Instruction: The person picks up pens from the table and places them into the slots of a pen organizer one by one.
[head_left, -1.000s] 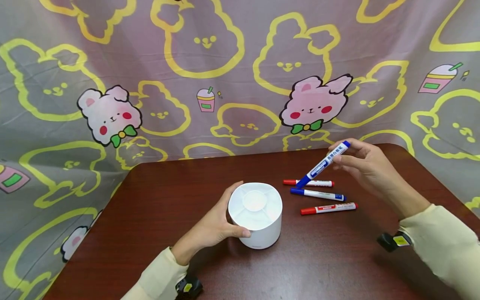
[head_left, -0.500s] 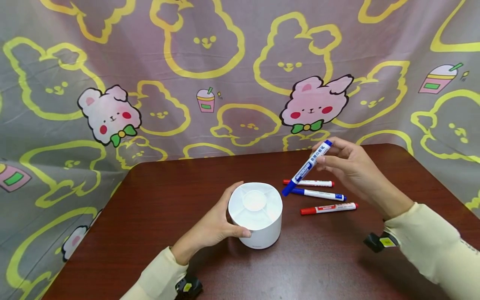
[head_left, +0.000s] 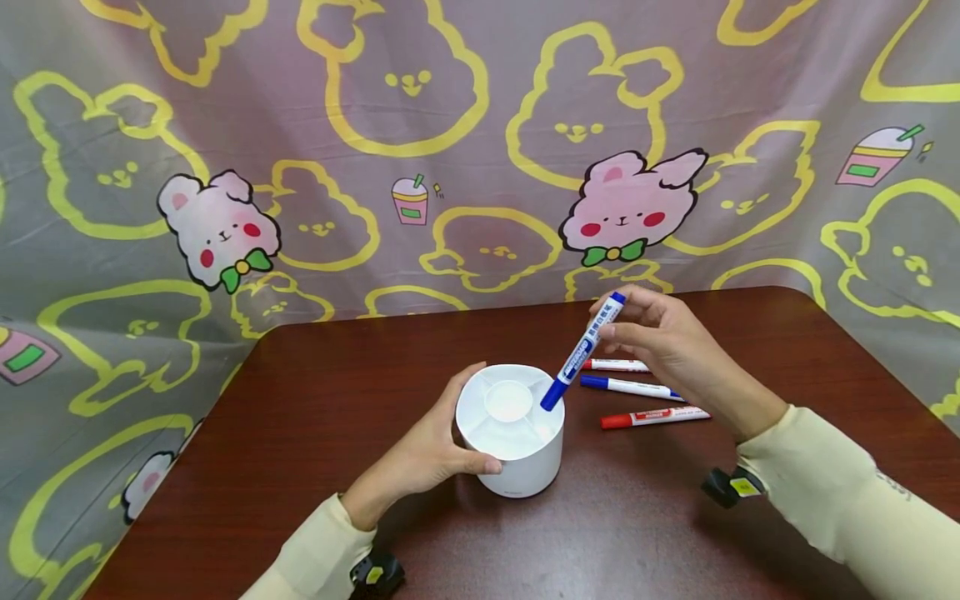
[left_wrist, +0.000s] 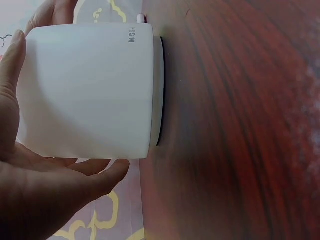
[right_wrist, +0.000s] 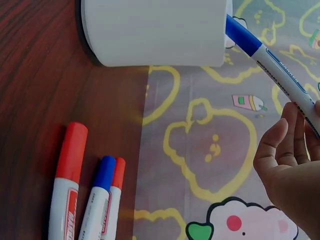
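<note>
From the head view, your left hand point(head_left: 427, 454) wraps around the white holder point(head_left: 512, 429) on the table point(head_left: 637, 525), while your right hand point(head_left: 660, 342) pinches a blue marker point(head_left: 581, 354), cap down at the holder's rim. Three markers point(head_left: 637, 390) lie just beside. Your left wrist view shows fingers point(left_wrist: 12, 80) gripping the holder's wall. Your right wrist view shows fingertips point(right_wrist: 285, 140) closed on the marker's barrel.

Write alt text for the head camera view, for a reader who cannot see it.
A right hand lowers a blue-capped whiteboard marker cap-first into a round white divided holder, which the left hand grips. The holder stands on a dark wooden table, and two red-capped markers and one blue-capped marker lie beside it.
</note>
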